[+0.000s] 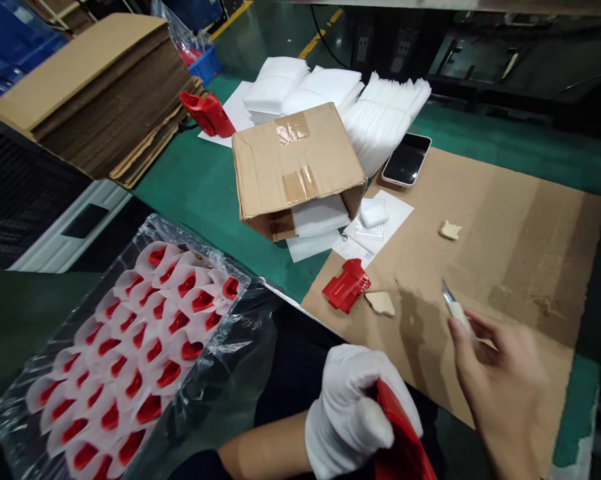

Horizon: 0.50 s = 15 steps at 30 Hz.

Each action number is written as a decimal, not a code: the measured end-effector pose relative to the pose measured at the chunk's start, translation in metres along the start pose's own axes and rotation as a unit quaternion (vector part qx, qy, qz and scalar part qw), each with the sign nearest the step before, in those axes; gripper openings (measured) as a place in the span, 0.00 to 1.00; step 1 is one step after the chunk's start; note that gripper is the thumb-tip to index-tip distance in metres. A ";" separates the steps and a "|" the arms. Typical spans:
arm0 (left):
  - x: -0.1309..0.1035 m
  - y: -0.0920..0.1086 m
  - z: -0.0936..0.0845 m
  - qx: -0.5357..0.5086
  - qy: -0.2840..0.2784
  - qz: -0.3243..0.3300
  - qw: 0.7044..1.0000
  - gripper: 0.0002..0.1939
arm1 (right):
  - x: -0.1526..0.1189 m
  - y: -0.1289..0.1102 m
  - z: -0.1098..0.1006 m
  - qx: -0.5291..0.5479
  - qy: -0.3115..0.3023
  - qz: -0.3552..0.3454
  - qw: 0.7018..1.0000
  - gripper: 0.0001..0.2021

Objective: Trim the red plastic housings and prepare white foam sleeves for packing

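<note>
My left hand (358, 410), in a white glove, is closed around a glossy red plastic part (400, 433) near the bottom edge; the part's lower end runs out of view. Bare and slightly blurred, my right hand (503, 380) grips a small knife (455, 307) by its pale handle, blade pointing up and away over the cardboard sheet. The knife and the red part are apart. Another red plastic part (347, 287) lies on the cardboard, beside a flat cream-coloured piece (380, 303). A second cream piece (450, 231) rests farther right.
At left, a plastic-lined box (145, 230) holds many red parts in white foam sleeves. An overturned carton (260, 160) and stacks of white foam sheets (320, 90) stand behind. A phone (407, 159) lies on the cardboard sheet (510, 200). Piled cardboard (95, 73) stands far left.
</note>
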<state>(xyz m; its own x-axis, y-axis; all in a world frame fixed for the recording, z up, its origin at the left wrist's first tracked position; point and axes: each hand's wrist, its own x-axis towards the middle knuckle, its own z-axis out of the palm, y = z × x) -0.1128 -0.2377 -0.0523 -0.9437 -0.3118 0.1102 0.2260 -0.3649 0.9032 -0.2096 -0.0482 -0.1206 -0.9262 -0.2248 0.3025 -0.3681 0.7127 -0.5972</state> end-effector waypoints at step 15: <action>0.003 0.018 -0.004 0.004 -0.048 -0.085 0.995 0.38 | 0.001 -0.013 0.067 0.022 -0.094 -0.053 0.994 0.25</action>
<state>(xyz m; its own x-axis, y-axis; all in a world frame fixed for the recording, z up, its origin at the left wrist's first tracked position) -0.1101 -0.2489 -0.0372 -0.9870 -0.1607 -0.0055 0.0597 -0.3983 0.9153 -0.2111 -0.1022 -0.1623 -0.8790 -0.4210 0.2238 -0.4642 0.6487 -0.6031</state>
